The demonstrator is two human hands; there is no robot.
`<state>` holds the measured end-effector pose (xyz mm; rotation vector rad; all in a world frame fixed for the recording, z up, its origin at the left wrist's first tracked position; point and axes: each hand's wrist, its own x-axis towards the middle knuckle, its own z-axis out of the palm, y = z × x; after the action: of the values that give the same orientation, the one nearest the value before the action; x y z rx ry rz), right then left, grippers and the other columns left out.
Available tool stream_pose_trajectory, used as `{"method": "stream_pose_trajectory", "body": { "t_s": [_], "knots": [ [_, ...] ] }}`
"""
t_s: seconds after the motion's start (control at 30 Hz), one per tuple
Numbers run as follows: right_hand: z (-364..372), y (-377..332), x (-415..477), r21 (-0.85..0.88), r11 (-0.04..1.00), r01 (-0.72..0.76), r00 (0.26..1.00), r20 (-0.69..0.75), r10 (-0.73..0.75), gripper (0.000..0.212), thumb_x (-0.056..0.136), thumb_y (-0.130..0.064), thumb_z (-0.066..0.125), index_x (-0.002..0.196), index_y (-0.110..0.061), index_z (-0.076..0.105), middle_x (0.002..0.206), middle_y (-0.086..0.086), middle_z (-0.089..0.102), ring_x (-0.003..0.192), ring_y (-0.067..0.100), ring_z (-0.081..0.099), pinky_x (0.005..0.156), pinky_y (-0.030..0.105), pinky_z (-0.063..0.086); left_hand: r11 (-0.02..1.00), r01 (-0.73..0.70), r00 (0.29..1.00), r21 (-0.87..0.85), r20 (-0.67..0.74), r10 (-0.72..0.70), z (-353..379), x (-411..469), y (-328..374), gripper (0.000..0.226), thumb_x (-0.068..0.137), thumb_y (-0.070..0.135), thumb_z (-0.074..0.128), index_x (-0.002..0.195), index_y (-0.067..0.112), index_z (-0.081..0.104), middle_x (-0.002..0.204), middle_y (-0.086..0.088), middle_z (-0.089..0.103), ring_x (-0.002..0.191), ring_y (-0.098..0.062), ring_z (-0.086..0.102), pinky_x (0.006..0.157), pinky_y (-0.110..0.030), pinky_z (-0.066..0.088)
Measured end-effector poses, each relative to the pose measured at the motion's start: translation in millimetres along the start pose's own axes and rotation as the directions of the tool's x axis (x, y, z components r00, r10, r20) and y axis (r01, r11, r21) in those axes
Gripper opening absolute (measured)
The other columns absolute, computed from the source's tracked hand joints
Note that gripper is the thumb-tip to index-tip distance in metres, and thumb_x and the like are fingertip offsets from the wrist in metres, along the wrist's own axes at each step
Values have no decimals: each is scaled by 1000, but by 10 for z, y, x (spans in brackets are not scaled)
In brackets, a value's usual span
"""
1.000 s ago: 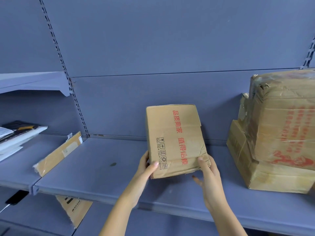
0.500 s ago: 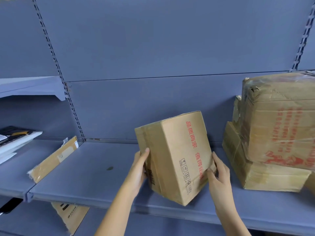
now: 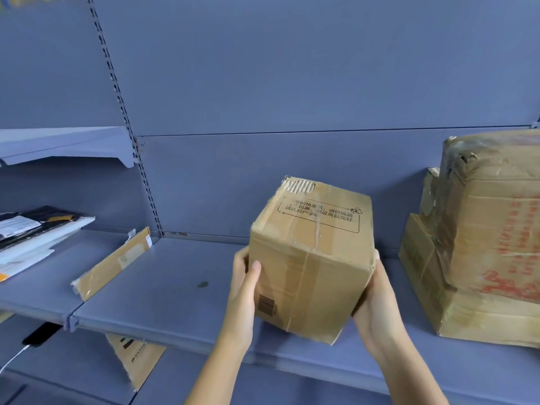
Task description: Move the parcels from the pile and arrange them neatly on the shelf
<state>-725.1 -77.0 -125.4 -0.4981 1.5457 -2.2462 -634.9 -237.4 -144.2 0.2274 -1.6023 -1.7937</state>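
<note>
My left hand (image 3: pixel 244 290) and right hand (image 3: pixel 377 308) clamp a taped cardboard box (image 3: pixel 312 258) from either side — held tilted above the blue shelf (image 3: pixel 163 290), one corner lowest. Beyond, to the right, two bigger parcels (image 3: pixel 479 247) sit stacked on the shelf. Left — a flat cardboard mailer (image 3: pixel 112 263) lies across the shelf joint.

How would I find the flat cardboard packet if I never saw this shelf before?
Start at the blue shelf and look to its left end, below the slotted upright post. The flat cardboard packet leans there, tilted across the join between two shelf boards. Unlike the chunky boxes on the right, it is thin.
</note>
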Motion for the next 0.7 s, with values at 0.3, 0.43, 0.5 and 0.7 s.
{"method": "stream_pose_trajectory", "body": {
  "t_s": [0.3, 0.43, 0.5, 0.7],
  "knots": [
    [-31, -140, -47, 29, 999, -19, 976, 218, 13, 66, 79, -69, 38, 129, -31, 59, 126, -2, 67, 120, 17, 60, 110, 49, 36, 999, 24, 999, 31, -50, -22, 16, -67, -121, 28, 89, 50, 36, 99, 40, 60, 107, 18, 65, 105, 4, 58, 84, -23, 42],
    [-152, -279, 22, 19, 1000, 10, 973, 229, -15, 37, 90, -37, 49, 123, -29, 64, 122, 12, 67, 108, 30, 61, 89, 45, 40, 997, 61, 996, -45, -65, -64, 16, -57, -136, 31, 97, 42, 35, 85, 33, 62, 98, 10, 65, 96, -4, 57, 89, -30, 42],
    [-181, -301, 48, -68, 996, 59, 963, 266, -39, 44, 81, -29, 44, 121, -33, 64, 124, 0, 67, 115, 22, 62, 90, 45, 44, 985, 139, 988, -102, -46, -144, -10, -2, -136, 19, 94, 32, 45, 94, 27, 64, 105, 5, 66, 102, -13, 58, 95, -38, 41],
    [-225, -277, 102, -194, 970, 144, 967, 238, -96, 48, 77, -37, 40, 119, -44, 62, 121, -11, 68, 109, 10, 65, 76, 30, 47, 900, 436, 900, 4, -17, -436, -23, 27, -193, 35, 87, 37, 43, 100, 28, 74, 106, 2, 74, 97, -15, 69, 71, -29, 57]
  ]
}}
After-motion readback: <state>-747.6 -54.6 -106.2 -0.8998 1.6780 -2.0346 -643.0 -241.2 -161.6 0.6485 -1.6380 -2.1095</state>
